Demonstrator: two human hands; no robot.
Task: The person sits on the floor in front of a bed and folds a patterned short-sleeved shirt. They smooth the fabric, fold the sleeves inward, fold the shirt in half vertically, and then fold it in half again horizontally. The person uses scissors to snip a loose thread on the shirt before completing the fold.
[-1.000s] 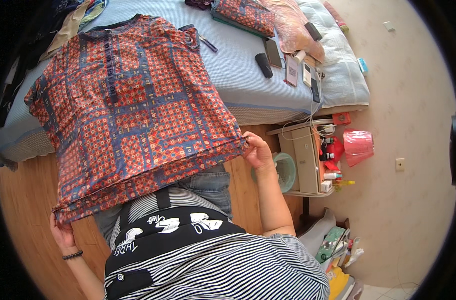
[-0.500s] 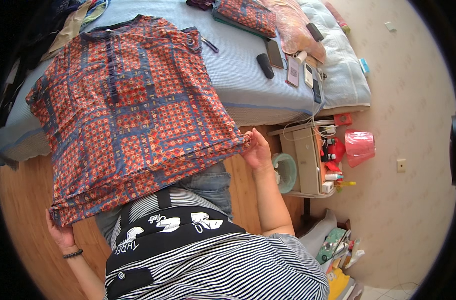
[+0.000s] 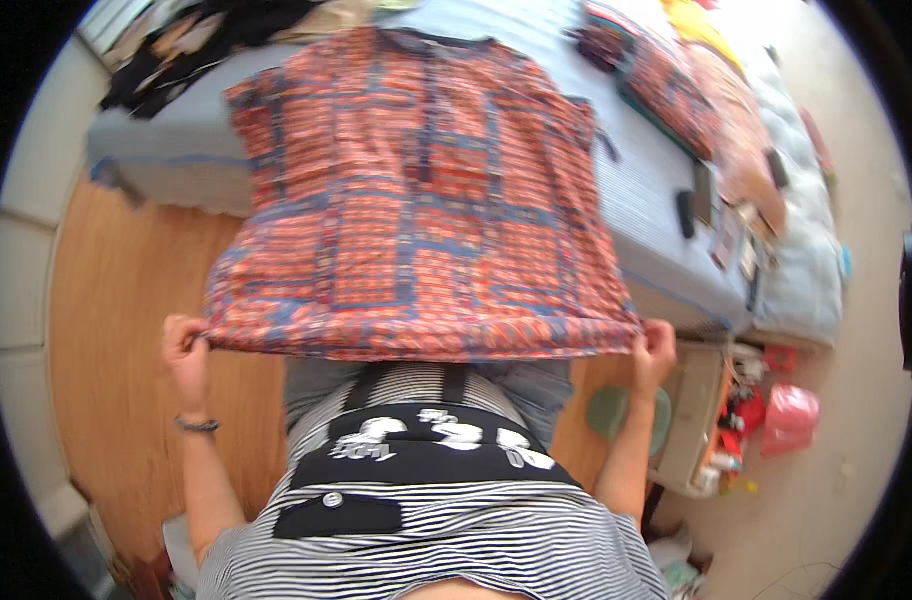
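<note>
A red and blue patterned short-sleeved shirt [image 3: 416, 200] is spread face up. Its neckline and shoulders lie on the bed [image 3: 616, 205], while the lower part stretches off the bed's edge toward me. My left hand [image 3: 186, 345] pinches the hem's left corner. At the right corner, my right hand [image 3: 655, 345] grips the same hem, its fingers closed on the cloth. Between them the hem is pulled straight across, just above my lap. The picture is somewhat blurred.
Dark clothes [image 3: 206, 50] are heaped at the bed's far left. A folded patterned garment [image 3: 671, 95] lies at the far right, near a black case [image 3: 686, 214] and phones. Right of me stand a bedside cabinet [image 3: 691, 415], a green bin [image 3: 616, 415] and a pink lampshade [image 3: 789, 420].
The view has turned, so the shirt now lies straight in front instead of slanting. Both hands keep their hold on the hem corners, which now sit level with each other.
</note>
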